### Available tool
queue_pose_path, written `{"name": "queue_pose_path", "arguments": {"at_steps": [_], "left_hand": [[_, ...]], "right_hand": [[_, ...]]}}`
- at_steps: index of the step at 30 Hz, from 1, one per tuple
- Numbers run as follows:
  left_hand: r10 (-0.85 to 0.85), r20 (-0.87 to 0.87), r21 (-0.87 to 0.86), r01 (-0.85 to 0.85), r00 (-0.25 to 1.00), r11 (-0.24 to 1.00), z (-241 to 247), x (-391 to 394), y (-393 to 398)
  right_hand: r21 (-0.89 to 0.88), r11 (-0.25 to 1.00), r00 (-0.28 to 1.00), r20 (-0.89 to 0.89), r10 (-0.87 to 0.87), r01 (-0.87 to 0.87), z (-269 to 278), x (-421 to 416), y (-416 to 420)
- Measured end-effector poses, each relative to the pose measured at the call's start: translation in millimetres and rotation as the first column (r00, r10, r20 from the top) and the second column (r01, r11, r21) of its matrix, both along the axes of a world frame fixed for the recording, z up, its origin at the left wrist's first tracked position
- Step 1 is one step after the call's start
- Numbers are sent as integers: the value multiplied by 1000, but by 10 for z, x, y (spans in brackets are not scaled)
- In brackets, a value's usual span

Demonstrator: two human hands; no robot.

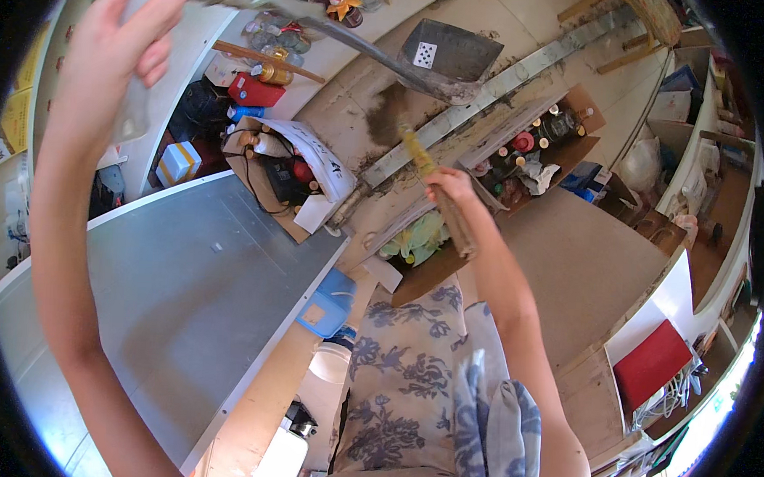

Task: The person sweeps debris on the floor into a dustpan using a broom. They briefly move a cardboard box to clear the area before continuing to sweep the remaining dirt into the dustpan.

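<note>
My left hand (127, 46), high at the left, grips the long metal handle (363, 45) of a dustpan. Clear plastic seems to be wrapped around the handle's upper end. The dark dustpan (461, 49) rests on the dirty tiled floor, with a playing card (424, 55) lying in it. My right hand (452, 184) is closed around the stick of a broom (418, 148), yellowish towards its lower end. The broom's head looks like a dark, blurred patch (389, 116) on the floor, just short of the dustpan and beside a pale floor strip (436, 130).
Cardboard boxes of bottles (537, 140) and bags (417, 236) stand close to my right arm. Another box with bottles and cables (283, 166) sits at a grey tabletop's corner (198, 257). Shelves hold jars (275, 42). A wooden stool (658, 21) is at the top right.
</note>
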State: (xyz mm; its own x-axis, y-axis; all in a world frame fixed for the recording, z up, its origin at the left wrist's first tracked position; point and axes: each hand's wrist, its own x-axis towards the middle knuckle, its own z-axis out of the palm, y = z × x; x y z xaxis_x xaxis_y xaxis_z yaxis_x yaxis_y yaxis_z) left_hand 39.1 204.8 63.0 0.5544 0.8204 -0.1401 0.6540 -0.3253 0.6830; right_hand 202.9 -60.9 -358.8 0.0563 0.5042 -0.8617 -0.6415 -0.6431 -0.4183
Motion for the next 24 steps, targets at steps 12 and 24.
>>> {"name": "queue_pose_path", "arguments": {"at_steps": [12, 24], "left_hand": [[236, -183, 43, -233, 954, 972, 766, -1062, -459], [-157, -257, 257, 224, 953, 940, -675, -881, -591]], "right_hand": [[101, 924, 921, -173, -348, 368, 878, 910, -502], [79, 976, 767, 632, 107, -201, 1132, 1342, -22]]}}
